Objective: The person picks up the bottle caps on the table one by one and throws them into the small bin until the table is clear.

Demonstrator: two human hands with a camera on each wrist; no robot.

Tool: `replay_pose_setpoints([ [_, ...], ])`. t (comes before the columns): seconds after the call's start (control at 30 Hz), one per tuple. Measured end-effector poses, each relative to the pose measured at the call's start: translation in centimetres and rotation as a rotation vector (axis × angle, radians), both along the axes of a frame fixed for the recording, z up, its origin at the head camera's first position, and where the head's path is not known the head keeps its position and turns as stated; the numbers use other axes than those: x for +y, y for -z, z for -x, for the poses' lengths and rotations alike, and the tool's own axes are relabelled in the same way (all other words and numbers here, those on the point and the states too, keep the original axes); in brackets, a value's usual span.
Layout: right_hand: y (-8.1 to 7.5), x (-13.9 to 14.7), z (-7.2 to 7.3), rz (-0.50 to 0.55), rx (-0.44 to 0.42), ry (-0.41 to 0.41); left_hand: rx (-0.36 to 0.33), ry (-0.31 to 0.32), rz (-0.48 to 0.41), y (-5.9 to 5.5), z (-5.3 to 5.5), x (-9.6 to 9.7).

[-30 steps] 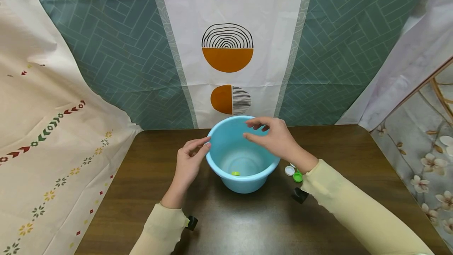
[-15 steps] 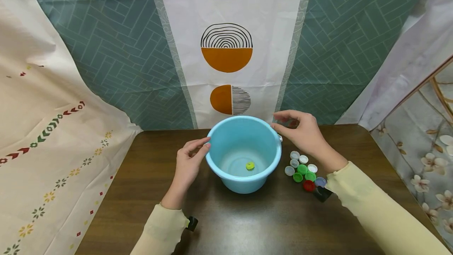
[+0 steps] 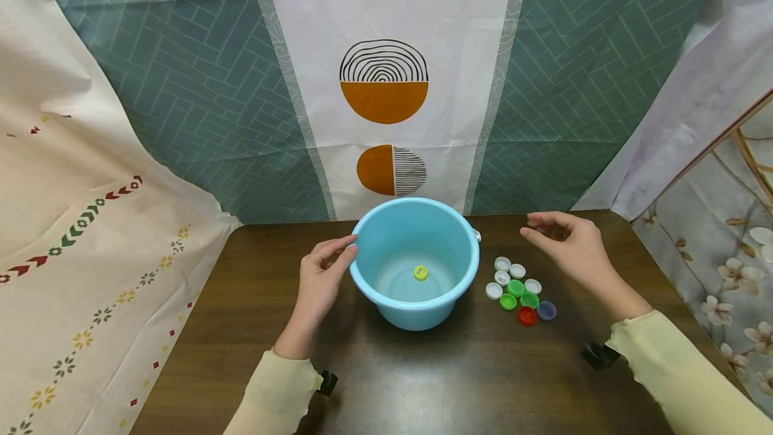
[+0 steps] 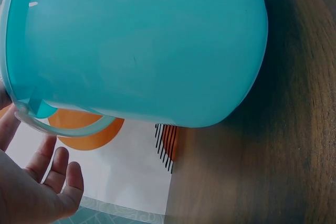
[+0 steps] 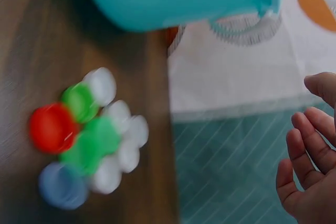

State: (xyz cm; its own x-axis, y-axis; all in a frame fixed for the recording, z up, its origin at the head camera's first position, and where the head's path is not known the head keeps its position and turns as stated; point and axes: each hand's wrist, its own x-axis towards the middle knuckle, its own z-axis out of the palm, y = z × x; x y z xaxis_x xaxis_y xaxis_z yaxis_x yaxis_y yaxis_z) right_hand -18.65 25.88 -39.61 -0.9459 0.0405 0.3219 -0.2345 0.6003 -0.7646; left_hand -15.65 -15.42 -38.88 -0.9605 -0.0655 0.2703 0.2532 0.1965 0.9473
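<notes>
A light blue plastic bucket (image 3: 376, 295) stands upright on the table, and a yellow bottle cap (image 3: 421, 273) lies on its floor inside. My left hand (image 3: 321, 274) pinches the bucket's left rim between thumb and index finger; in the left wrist view its other fingers hang loosely curled near the bucket's handle (image 4: 79, 131). To the right of the bucket, my right hand (image 3: 574, 244) is in the air with fingers relaxed and nothing held. Below and left of that hand lies a cluster of bottle caps: white caps (image 3: 494, 291), green caps (image 3: 529, 300), a red cap (image 3: 527, 316) and a blue cap (image 3: 546, 311).
The dark wooden table (image 3: 398, 381) ends at a patterned cloth backdrop (image 3: 386, 92). A cream cloth (image 3: 90, 274) with coloured motifs drapes along the left edge, and a floral cloth (image 3: 718, 274) hangs on the right.
My right hand has moved from over the bucket out to the right, past the rim. The yellow cap has shifted on the bucket's floor and the cluster of caps shows fully. My left hand stays at the rim.
</notes>
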Motion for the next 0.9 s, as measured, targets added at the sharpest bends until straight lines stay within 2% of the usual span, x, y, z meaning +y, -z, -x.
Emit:
replay_pose_setpoints([
  [0.1,1.3,1.3,-0.8,-0.008,-0.025,0.03,0.0,-0.005,0.005,0.0,0.0,0.0],
  [0.37,4.5,4.4,-2.6,-0.047,-0.077,0.037,-0.002,-0.002,0.003,0.0,-0.2,0.0],
  [0.53,6.0,5.7,-3.6,-0.111,-0.112,-0.011,0.006,-0.001,0.007,0.0,-0.1,0.1],
  [0.7,7.3,6.7,-4.2,-0.162,-0.212,-0.087,0.007,-0.005,0.009,0.0,-0.1,0.1],
  [0.9,9.0,7.3,-4.6,-0.202,-0.288,-0.155,0.001,-0.002,0.003,0.0,-0.1,0.0],
])
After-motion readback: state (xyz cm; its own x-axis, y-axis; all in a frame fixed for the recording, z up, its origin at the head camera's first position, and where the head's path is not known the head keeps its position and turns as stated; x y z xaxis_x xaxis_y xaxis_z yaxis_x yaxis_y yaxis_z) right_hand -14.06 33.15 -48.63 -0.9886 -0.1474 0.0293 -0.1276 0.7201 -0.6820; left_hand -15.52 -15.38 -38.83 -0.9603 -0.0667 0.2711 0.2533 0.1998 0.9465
